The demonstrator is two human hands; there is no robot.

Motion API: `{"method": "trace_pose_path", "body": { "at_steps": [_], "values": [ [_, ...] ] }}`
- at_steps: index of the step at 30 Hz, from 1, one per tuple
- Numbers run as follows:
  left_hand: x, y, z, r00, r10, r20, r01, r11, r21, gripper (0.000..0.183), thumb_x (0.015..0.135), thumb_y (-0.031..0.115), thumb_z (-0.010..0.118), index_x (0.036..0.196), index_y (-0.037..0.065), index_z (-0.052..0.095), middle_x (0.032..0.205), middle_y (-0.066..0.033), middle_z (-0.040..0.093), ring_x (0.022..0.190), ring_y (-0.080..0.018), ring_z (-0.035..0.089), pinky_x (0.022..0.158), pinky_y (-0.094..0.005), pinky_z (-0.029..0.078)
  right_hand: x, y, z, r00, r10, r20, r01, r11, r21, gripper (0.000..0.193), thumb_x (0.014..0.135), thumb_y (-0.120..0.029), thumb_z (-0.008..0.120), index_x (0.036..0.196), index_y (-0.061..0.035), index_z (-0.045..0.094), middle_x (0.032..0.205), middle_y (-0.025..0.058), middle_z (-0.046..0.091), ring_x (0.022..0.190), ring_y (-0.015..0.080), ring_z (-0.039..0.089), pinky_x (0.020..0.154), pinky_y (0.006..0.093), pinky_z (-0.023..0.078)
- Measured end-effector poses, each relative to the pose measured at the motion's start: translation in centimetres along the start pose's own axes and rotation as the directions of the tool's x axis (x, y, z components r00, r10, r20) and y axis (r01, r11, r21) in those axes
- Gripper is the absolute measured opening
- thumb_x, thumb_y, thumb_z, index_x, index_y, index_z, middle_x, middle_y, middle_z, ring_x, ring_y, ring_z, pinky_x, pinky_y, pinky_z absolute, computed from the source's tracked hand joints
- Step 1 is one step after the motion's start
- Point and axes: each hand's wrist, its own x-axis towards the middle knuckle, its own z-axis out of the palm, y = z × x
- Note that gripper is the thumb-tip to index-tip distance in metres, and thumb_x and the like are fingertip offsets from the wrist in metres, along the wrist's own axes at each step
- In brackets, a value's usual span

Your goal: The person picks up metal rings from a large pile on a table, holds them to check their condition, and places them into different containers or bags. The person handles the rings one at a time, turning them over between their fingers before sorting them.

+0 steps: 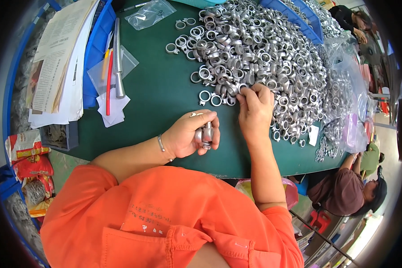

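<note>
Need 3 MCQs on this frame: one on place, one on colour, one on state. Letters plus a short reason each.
1. Where does the big pile of metal rings lie?
A. on the far right part of the table
B. in the person's lap
C. on the floor

2. What colour is the table top?
A. white
B. green
C. red

3. What is the left hand doing?
A. lying flat and empty
B. holding a stack of papers
C. closed around metal parts

Answers:
1 A, the heap covers the table ahead and right of the right hand.
2 B, bare green surface shows left of the pile.
3 C, the fingers curl around silvery pieces.
</note>
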Motion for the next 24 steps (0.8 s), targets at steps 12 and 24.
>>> {"method": "trace_pose_path", "body": {
  "at_steps": [12, 24],
  "values": [
    [0.0, -0.6, 0.2, 0.991, 0.096, -0.094, -0.078, 0.981, 0.175, 0.021, 0.081, 0.021, 0.065, 0.088, 0.002, 0.06, 0.072, -0.0045, 0.057, 0.063, -0.0115, 0.058, 0.039, -0.0199, 0.04, -4.4, -3.3, -1.3, 0.987, -0.075, -0.144, 0.131, 0.895, 0.427, 0.026, 0.058, 0.013, 0.065, 0.076, -0.0015, 0.053, 0.088, 0.0116, 0.06, 0.071, 0.0261, 0.056, 0.06, 0.0323, 0.047],
    [-0.5, -0.7, 1.1, 0.925, 0.379, 0.008, -0.315, 0.758, 0.57, 0.005, 0.077, -0.001, 0.063, 0.082, -0.002, 0.061, 0.082, -0.0058, 0.056, 0.058, -0.0097, 0.052, 0.046, -0.0194, 0.041, -6.6, -3.9, -1.8, 0.87, 0.425, 0.248, -0.411, 0.348, 0.843, 0.013, 0.087, 0.002, 0.046, 0.099, 0.0015, 0.05, 0.079, 0.0062, 0.054, 0.068, 0.0104, 0.052, 0.06, 0.0219, 0.045]
  ]
}}
